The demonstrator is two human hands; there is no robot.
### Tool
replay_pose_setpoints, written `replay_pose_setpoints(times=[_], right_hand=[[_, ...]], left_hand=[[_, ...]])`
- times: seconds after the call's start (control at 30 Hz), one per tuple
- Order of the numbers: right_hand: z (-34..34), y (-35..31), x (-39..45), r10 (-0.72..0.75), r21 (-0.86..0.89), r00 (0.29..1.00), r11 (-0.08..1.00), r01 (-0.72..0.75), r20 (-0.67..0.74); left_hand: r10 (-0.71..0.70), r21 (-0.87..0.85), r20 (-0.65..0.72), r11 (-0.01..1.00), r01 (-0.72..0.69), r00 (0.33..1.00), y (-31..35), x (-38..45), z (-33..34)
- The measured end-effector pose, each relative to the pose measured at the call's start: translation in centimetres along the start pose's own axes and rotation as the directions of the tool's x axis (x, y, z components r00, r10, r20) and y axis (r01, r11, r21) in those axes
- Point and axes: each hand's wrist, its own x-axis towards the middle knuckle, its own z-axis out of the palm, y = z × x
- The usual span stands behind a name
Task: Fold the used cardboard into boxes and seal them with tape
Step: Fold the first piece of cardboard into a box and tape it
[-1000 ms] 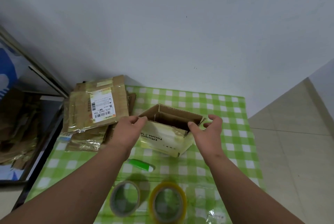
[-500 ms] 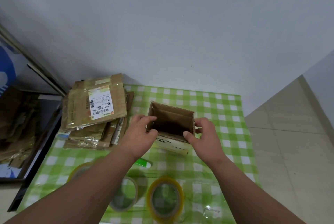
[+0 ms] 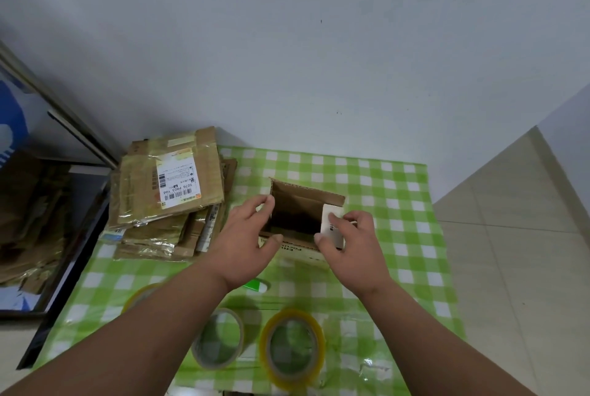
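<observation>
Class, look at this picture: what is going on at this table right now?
A person is shaping a used cardboard box on a green checked tablecloth. The left hand grips its left wall, while the right hand folds a white-labelled flap at the right side. The box is open and untaped. Two tape rolls wait near the front, and flattened cardboard is stacked at left.

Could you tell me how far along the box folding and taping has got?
Done: one brown cardboard box stands opened into shape on the green checked tablecloth. In hand: the left hand and right hand grip its sides. Left: taping, since the yellowish tape roll lies untouched, and the stack of flattened cardboard.
</observation>
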Motion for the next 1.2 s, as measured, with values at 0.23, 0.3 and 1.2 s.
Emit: replay_pose_setpoints(times=[0.23, 0.3, 1.2], right_hand=[[-0.1, 0.5, 0.0, -0.016, 0.046, 0.999, 0.999, 0.015, 0.033], [-0.4, 0.9, 0.1, -0.021, 0.039, 0.996, 0.999, 0.018, 0.083], [0.4, 2.2, 2.7, -0.314, -0.317, 0.944, 0.909, 0.270, -0.097]], left_hand=[[0.049, 0.117, 0.195, 0.991, -0.073, 0.980, 0.5, 0.2, 0.8], [0.001, 0.028, 0.177, 1.000, -0.006, 0.984, 0.2, 0.8, -0.1], [0.017, 0.115, -0.108, 0.993, -0.005, 0.994, -2.6, 3.1, 0.7]])
